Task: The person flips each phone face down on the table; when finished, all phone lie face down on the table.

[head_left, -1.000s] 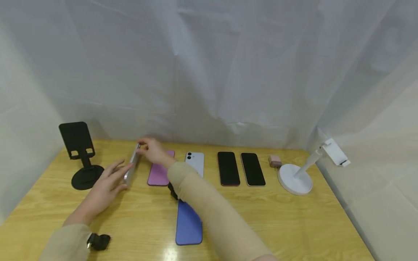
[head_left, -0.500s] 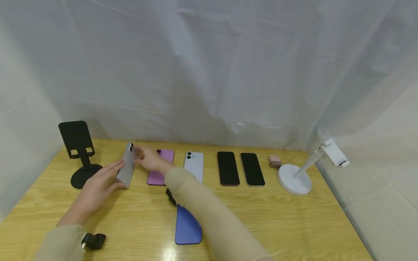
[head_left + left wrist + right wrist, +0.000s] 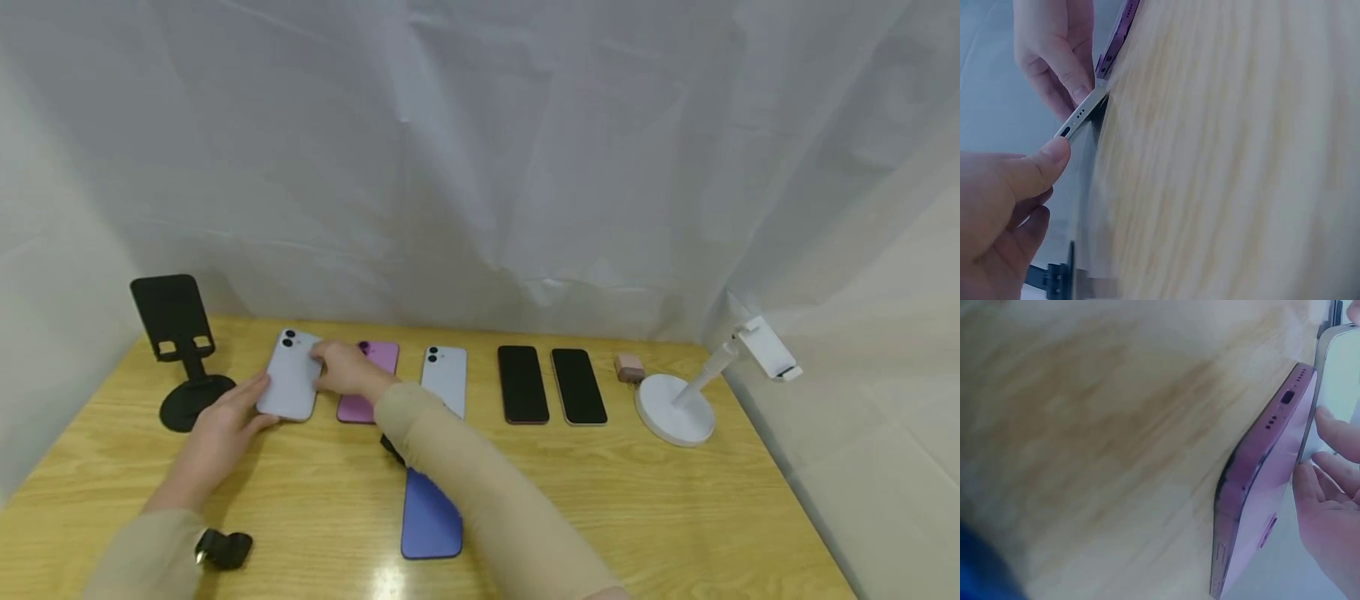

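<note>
A pale smartphone lies back up at the left of the table, with two camera lenses at its far left corner. My left hand pinches its left edge near the bottom corner, thumb on the near side. In the left wrist view that edge is raised, and the opposite edge is down at the wood. My right hand holds the right edge, its thumb on the back. Just right of it a pink-purple phone lies back up, partly hidden by the right hand.
A black phone stand stands left. Rightward are another pale phone, two phones with dark screens, a pink charger block and a white stand. A blue phone lies in front, partly under the right sleeve.
The pale phone has gone from standing on edge to lying almost flat, its back turned up. Both hands have stayed on it, the left one shifting slightly left.
</note>
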`<move>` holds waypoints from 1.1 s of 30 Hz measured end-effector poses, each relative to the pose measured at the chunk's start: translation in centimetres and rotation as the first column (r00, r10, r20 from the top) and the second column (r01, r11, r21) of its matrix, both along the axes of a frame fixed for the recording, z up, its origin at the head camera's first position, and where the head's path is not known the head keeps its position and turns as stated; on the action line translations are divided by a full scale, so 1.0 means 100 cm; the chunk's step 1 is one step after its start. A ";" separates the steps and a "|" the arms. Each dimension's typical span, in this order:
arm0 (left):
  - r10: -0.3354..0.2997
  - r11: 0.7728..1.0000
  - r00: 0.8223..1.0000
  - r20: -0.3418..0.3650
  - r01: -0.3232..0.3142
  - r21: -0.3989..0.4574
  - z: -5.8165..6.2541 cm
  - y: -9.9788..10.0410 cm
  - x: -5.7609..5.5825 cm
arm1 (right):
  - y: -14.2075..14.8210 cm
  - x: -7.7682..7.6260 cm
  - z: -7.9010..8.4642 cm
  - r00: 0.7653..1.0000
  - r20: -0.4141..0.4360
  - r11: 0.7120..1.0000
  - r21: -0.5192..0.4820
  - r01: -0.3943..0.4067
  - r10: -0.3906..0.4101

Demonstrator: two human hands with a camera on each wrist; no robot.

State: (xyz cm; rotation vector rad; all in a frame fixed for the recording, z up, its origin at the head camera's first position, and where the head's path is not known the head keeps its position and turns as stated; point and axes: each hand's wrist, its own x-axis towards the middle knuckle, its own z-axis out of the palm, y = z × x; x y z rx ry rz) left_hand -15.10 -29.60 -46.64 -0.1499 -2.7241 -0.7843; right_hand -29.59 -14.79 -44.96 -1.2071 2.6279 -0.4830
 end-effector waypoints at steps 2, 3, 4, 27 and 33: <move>0.005 1.000 1.000 0.014 -0.005 -0.003 -0.001 0.001 -0.003 | 0.001 0.000 0.001 1.000 0.021 1.000 0.014 0.015 -0.015; 0.008 1.000 1.000 0.025 -0.008 -0.003 -0.001 0.001 -0.004 | 0.001 0.000 0.001 0.999 0.033 1.000 0.020 0.021 -0.022; 0.012 1.000 0.999 0.037 -0.012 -0.006 -0.002 0.000 -0.004 | 0.001 0.001 0.002 0.999 0.041 0.999 0.025 0.025 -0.026; 0.026 0.996 0.991 0.133 -0.015 -0.083 -0.001 0.011 -0.005 | 0.020 0.009 0.014 0.998 0.047 0.998 0.048 -0.035 0.033; 0.018 0.999 0.984 0.177 -0.013 -0.032 0.010 0.021 -0.007 | 0.044 0.013 0.039 0.993 0.056 0.995 0.020 -0.101 0.100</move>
